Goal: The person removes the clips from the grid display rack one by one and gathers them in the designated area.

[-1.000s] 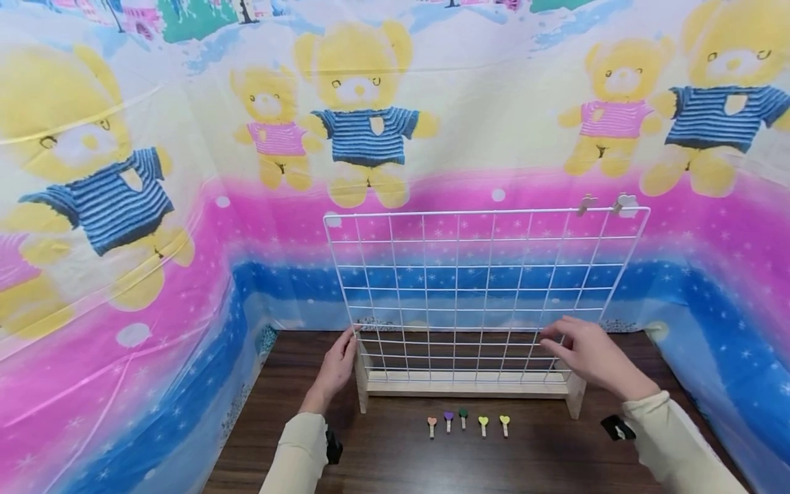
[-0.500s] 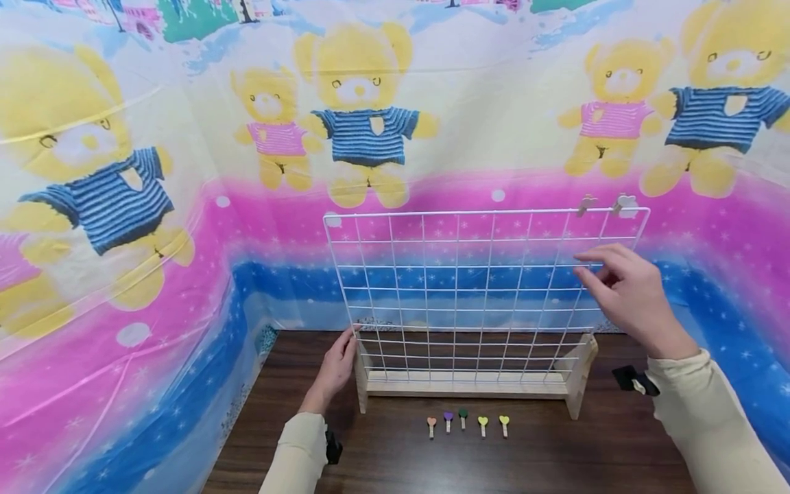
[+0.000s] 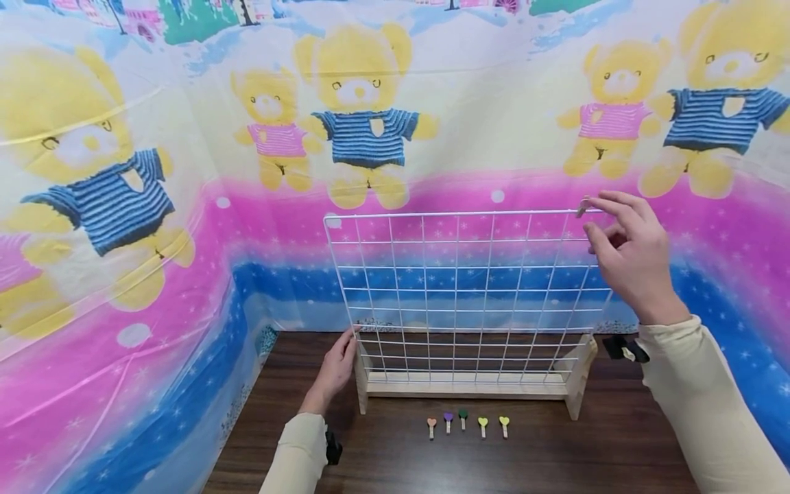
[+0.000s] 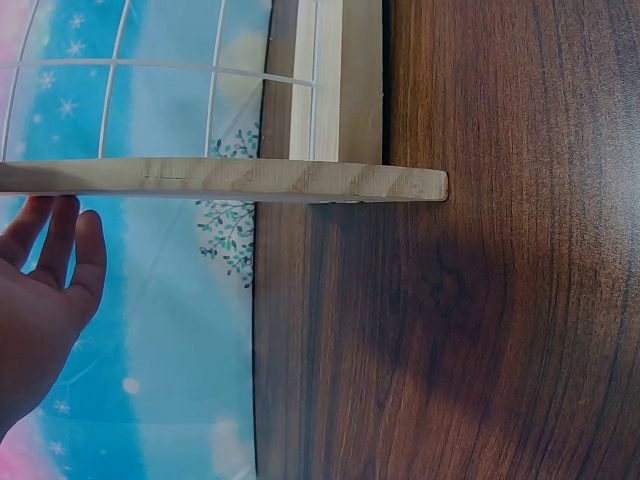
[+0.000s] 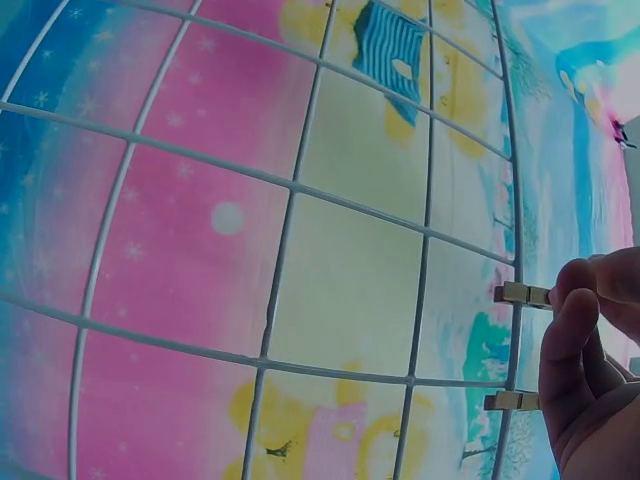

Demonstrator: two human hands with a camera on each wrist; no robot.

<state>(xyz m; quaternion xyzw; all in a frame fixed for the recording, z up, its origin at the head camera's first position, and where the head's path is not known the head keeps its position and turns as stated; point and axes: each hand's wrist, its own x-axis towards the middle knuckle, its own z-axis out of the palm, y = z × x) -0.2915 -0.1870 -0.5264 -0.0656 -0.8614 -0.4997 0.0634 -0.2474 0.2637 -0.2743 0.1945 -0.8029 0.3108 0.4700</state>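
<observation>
A white wire grid panel [image 3: 457, 288] stands upright in a pale wooden stand [image 3: 465, 385]. My left hand [image 3: 336, 363] rests at the stand's left side; in the left wrist view its fingertips touch the outer face of the wooden side piece [image 4: 220, 178]. My right hand [image 3: 638, 254] is raised at the grid's top right corner, beside a small clip [image 3: 582, 207] on the top bar. Thumb and index finger look apart there. In the right wrist view two wooden clips, one nearer the fingertips [image 5: 518, 293] and another [image 5: 512, 401], sit on the bar; fingers cover their ends.
Several small heart-topped clips lie in a row before the stand: orange [image 3: 431, 425], purple [image 3: 448, 420], green [image 3: 463, 417] and yellow [image 3: 483, 425]. The brown wood-grain table [image 3: 395, 460] is enclosed by a bear-print cloth [image 3: 494, 123].
My right hand has risen from the stand's right side to the clips on the top bar, now hiding the right-hand one. The left hand keeps its place.
</observation>
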